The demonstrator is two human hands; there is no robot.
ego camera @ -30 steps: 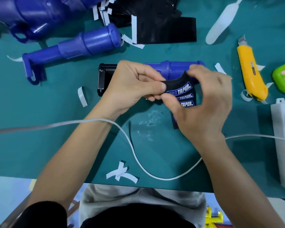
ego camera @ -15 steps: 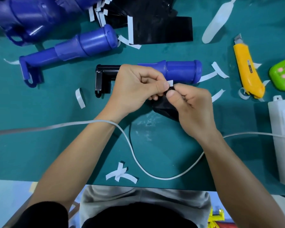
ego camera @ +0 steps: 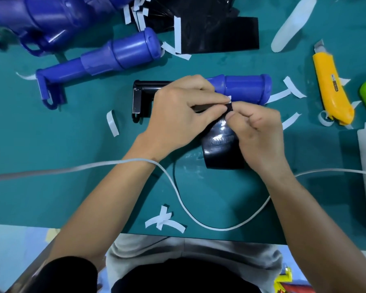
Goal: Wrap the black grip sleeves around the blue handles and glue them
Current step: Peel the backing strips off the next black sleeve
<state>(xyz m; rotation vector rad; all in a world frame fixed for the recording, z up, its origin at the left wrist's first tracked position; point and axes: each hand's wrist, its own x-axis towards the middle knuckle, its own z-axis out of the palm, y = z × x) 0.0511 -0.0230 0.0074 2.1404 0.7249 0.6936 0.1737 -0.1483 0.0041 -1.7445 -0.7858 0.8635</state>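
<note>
The black grip sleeve (ego camera: 221, 149) lies curled on the table (ego camera: 72, 155) just in front of the blue handle (ego camera: 245, 89), its upper edge lifted between the 2 hands, the left hand (ego camera: 184, 115) pinching that edge with curled fingers and the right hand (ego camera: 260, 132) pinching its corner.

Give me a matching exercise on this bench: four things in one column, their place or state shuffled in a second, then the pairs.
Things
1. black grip sleeve
2. yellow utility knife
3. white cable
4. bare blue handle

Place or state
A. lies at the right, blade end away from the person
B. loops across the green mat, near the person
C. pinched by the left hand and right hand
D. lies untouched at upper left

Pairs: 1-C, 2-A, 3-B, 4-D
</note>
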